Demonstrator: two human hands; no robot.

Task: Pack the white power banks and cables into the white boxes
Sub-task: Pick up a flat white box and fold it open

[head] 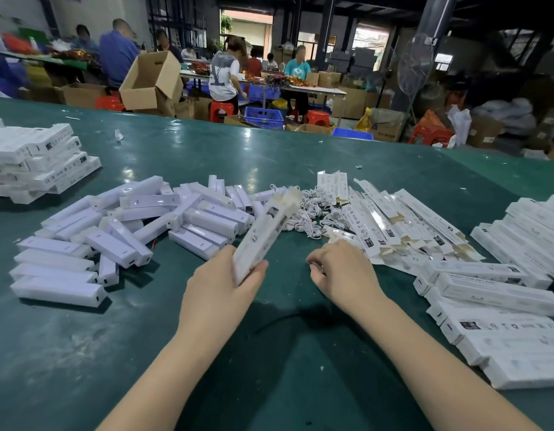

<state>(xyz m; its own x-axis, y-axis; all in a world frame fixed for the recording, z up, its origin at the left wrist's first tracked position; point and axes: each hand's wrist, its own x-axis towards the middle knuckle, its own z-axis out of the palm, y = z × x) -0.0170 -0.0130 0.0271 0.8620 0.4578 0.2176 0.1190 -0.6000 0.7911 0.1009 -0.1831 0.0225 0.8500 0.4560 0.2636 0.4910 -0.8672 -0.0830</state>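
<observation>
My left hand (221, 283) grips the near end of a white box (264, 231), which is blurred and tilted up and away with its far flap open. My right hand (339, 269) hovers just above the table to the right of the box, fingers curled in; whether anything is pinched in them I cannot tell. Several white power banks (114, 241) lie in a loose heap to the left. A tangle of white cables (313, 213) lies beyond the hands. Flat, unfilled white boxes (390, 222) fan out to the right of the cables.
The green table (176, 353) carries a stack of white boxes (36, 163) at the far left and another pile of white boxes (512, 300) at the right. Beyond the table's far edge, people sit at other benches among cardboard cartons, blue crates and red stools.
</observation>
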